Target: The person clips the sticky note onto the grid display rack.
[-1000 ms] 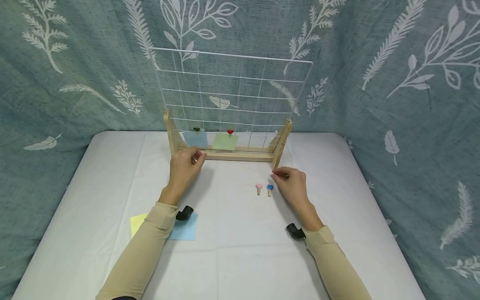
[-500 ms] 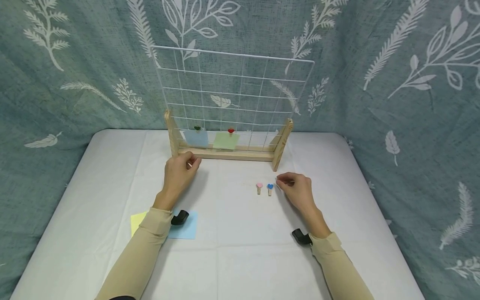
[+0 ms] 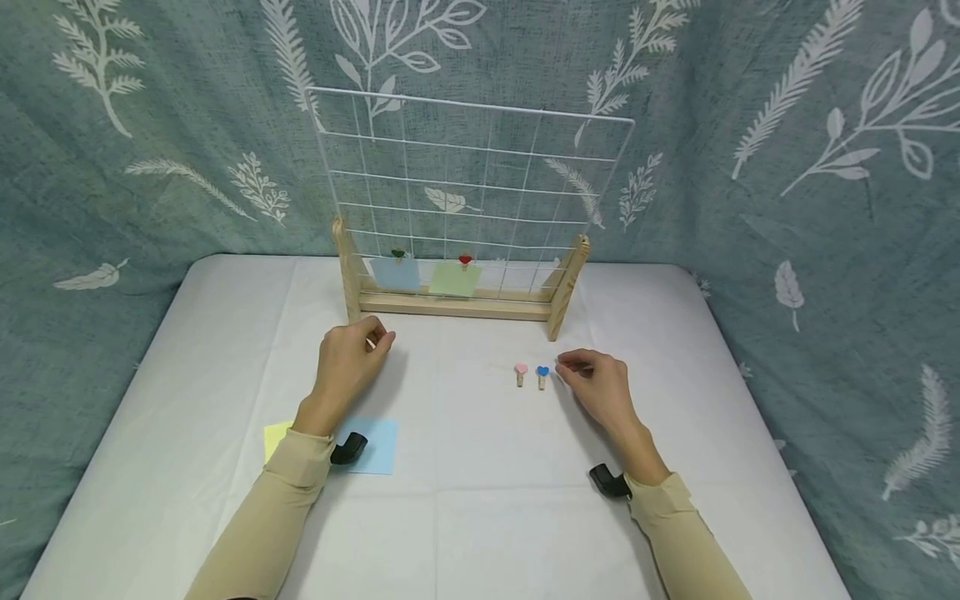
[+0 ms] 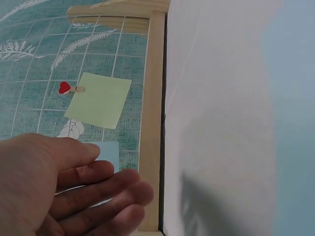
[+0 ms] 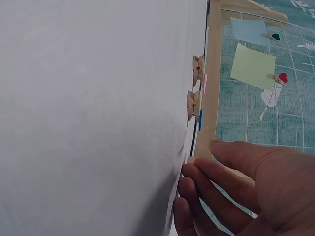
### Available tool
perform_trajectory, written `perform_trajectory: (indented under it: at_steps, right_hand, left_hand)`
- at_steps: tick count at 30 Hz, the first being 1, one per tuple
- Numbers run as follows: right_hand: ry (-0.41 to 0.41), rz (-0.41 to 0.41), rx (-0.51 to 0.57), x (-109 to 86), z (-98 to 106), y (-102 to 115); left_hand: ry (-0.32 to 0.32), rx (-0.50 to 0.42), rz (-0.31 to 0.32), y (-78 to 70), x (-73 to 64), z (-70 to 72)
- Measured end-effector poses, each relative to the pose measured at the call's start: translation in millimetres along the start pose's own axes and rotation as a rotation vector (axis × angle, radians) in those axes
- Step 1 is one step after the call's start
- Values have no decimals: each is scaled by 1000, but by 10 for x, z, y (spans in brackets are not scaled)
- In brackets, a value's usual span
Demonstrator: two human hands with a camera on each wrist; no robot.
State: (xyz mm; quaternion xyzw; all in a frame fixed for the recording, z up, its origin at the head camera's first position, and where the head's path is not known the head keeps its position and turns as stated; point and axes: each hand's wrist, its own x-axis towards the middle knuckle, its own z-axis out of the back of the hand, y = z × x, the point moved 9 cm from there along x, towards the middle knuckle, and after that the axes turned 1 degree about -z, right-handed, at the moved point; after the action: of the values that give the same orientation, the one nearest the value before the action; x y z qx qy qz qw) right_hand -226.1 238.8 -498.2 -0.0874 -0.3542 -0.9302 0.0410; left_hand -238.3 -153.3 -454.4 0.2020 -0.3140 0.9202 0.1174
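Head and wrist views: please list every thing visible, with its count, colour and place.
Table: 1, white, centre
Curtain: at least 1, teal, leaf-patterned, behind
Grid rack: 1, white wire, wooden stand, table's back
Clipped notes: 2, blue and green, low on grid
Holding clips: 2, green and red hearts, on notes
Loose clips: 2, pink and blue hearts, before rack
Loose papers: at least 2, yellow and blue, table's left
Wrist devices: 2, black, at cuffs
Sleeves: 2, beige, both arms
Left hand: 1, before rack's left end
Right hand: 1, beside blue-heart clip

your two bare hands [image 3: 348, 360], four heart-topped wooden clothespins [image 3: 542, 382], two blue paper sheets [image 3: 381, 450], one green sheet [image 3: 454, 281], one yellow sheet [image 3: 275, 437], one white wire rack [image 3: 468, 106]
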Motion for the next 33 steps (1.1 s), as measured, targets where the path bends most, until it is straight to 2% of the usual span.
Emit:
perform_trajectory:
  at_steps: [9, 20, 33]
  right_hand:
    - [-1, -8, -9, -6, -6, -1]
    - [15, -26, -4, -25, -31, -1]
    - [19, -21, 1, -44, -25, -7]
  left_hand:
    - [61, 49, -15, 75, -217, 53]
    - [130, 85, -10, 62, -373, 113]
    - [230, 85, 75, 214, -718, 152]
